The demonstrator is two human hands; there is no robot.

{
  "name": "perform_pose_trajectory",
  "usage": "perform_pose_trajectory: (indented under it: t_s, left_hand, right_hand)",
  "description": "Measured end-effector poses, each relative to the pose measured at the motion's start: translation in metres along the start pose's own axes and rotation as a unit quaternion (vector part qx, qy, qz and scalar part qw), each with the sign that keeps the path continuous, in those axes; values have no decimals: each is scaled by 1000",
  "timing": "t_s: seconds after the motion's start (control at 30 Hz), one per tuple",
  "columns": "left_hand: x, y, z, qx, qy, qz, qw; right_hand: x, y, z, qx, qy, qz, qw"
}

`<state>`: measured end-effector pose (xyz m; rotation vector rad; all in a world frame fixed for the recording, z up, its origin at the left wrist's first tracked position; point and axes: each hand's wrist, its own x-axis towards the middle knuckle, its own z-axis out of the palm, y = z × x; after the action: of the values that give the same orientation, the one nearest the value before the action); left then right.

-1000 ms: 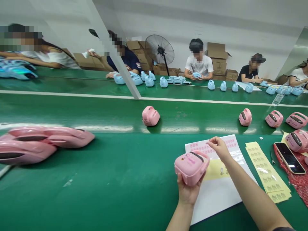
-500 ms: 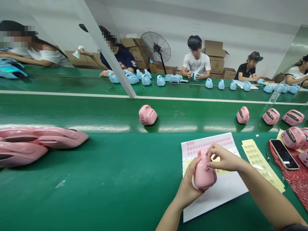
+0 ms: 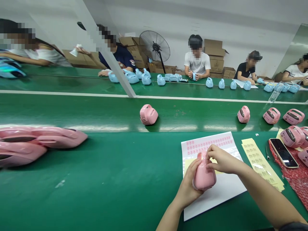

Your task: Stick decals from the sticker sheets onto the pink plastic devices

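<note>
My left hand (image 3: 190, 184) is wrapped around a glossy pink plastic case (image 3: 204, 179) with a loop handle on top, holding it tilted above a white sheet. The fingers of my right hand (image 3: 218, 159) are bent and pinched together against the case beside its handle; whatever lies between the fingertips is hidden. Under the case is the white sheet (image 3: 207, 203), printed with rows of small pink stickers (image 3: 218, 142). A yellow sticker sheet (image 3: 190, 163) lies on it, partly covered by my hands and the case.
Yellow sticker sheets (image 3: 261, 163), tweezers (image 3: 267, 152), a phone (image 3: 284, 152) and red bubble wrap (image 3: 295, 184) lie to the right. More pink cases (image 3: 148, 114) stand ahead and at the left (image 3: 60, 138). Beyond a white divider strip (image 3: 168, 98), co-workers handle blue cases (image 3: 161, 80).
My right fingers have shifted slightly along the case, near the handle. The case has turned slightly in my left hand, and the view has moved a little.
</note>
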<state>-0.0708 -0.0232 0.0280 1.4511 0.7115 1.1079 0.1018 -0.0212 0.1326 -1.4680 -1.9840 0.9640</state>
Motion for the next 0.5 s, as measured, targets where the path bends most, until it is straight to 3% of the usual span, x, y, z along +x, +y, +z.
perform_pose_trajectory:
  t_s: [0.2, 0.4, 0.5]
  left_hand:
    - [-4, -8, -2, 11, 5, -8, 1000]
    - [-5, -13, -3, 52, 7, 13, 999]
    - [-5, -12, -4, 48, 17, 20, 999]
  right_hand:
    - [-2, 3, 9, -22, 43, -18, 999]
    - [-8, 9, 24, -166, 91, -67, 980]
    - [-12, 14, 32, -150, 120, -53, 980]
